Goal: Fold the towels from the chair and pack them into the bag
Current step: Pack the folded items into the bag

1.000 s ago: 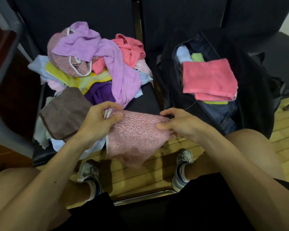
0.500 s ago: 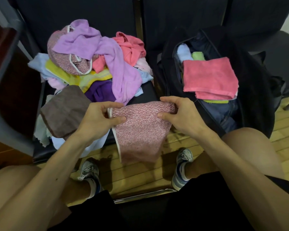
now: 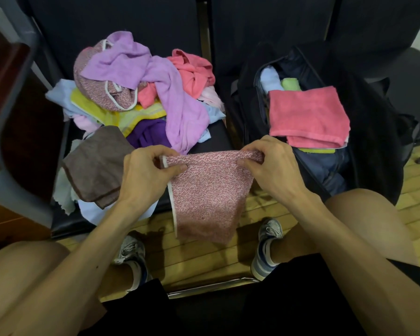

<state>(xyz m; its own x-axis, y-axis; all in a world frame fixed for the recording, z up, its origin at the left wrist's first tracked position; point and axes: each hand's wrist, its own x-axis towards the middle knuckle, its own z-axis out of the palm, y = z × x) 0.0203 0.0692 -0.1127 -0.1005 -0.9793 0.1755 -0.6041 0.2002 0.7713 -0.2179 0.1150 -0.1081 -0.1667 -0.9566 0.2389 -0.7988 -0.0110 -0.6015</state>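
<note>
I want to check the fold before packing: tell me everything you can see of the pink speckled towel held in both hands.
The pink-and-white speckled terry towel looks soft and nubbly, with a white trim down its left edge. It hangs in the air above the wooden floor, its top edge pulled level and rolled over, its body narrowing downward. The left hand pinches its top left corner and the right hand pinches its top right. Nothing else plainly touches it.

L hand (image 3: 150,173) & R hand (image 3: 273,166) sit level, side by side, knuckles up. Each pinches a top corner of the towel (image 3: 205,192) btwn thumb & curled fingers. Bare forearms reach fwd over the knees.
</note>
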